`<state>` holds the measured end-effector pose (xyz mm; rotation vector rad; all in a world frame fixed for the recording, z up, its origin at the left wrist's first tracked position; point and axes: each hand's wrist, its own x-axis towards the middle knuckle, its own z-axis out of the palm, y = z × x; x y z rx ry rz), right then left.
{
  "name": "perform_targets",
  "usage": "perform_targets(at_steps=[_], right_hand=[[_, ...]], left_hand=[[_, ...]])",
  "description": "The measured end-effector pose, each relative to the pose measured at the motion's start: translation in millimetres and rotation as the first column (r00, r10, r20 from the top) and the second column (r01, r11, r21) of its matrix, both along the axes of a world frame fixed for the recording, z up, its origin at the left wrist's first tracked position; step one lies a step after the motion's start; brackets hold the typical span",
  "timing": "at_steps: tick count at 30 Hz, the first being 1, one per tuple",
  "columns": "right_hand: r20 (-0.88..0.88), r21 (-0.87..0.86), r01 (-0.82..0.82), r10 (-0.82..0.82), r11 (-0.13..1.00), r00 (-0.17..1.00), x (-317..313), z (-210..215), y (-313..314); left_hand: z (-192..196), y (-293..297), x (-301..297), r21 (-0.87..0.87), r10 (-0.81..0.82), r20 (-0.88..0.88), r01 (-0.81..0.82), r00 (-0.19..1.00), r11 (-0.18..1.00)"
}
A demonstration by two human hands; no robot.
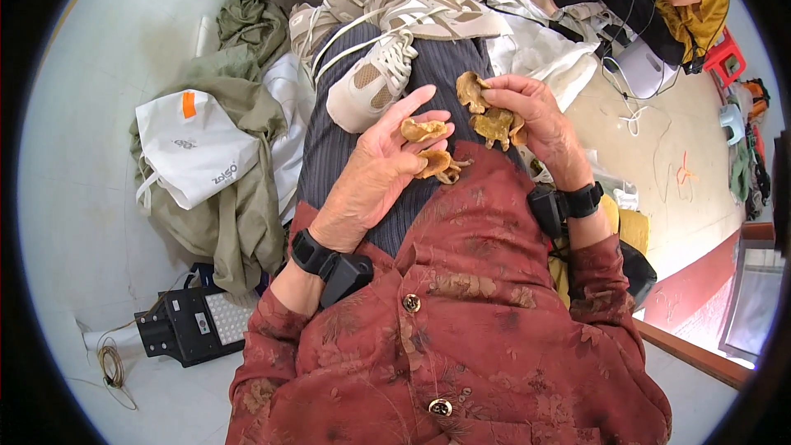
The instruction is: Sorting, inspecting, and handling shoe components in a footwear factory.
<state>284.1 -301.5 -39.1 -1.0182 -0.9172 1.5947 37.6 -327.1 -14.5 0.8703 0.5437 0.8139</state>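
My left hand (381,162) holds a couple of tan, curled dried mushrooms (424,130) between its fingers, palm turned up and fingers partly spread. One of them, lower down, has a thin stem that hangs by my thumb. To the right and slightly higher, my right hand (531,111) pinches more brown dried mushrooms (493,126) between thumb and fingers. A small gap separates the two hands. Both are above my lap, over dark striped trousers (329,132) and the hem of a red patterned shirt (478,181). Black bands with boxes sit on both wrists.
Beige and white lace-up sneakers (377,82) are piled on and beyond my knees. On the left, a white bag (198,148) lies over olive cloth (239,239), with a black lamp panel (194,325) below. Another person (651,0) sits at upper right near a red stool (725,56).
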Motion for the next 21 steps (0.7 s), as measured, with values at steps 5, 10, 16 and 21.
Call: perform_targets(at_steps=[5, 10, 16, 21], right_hand=[[0.035, 0.023, 0.036, -0.037, 0.999, 0.999, 7.9, -11.8, -6.9], [-0.217, -0.015, 0.003, -0.006, 1.000, 0.976, 2.6, -11.5, -24.0], [-0.454, 0.023, -0.039, 0.045, 0.999, 0.890, 7.0, -14.8, -29.1], [-0.496, 0.114, -0.065, 0.113, 0.991, 0.861, 9.8, -15.2, -22.3]], left_hand=[[-8.9, 3.0, 7.2, 0.000, -0.003, -0.122, 0.003, 0.993, 1.000], [-19.4, -10.8, -12.9, 0.023, -0.001, -0.407, 0.011, 0.914, 1.000], [14.3, 6.3, 1.0, 0.041, 0.162, -0.334, -0.158, 0.928, 0.987], [36.2, 58.8, 39.0, 0.168, 0.233, -0.232, -0.197, 0.944, 0.966]])
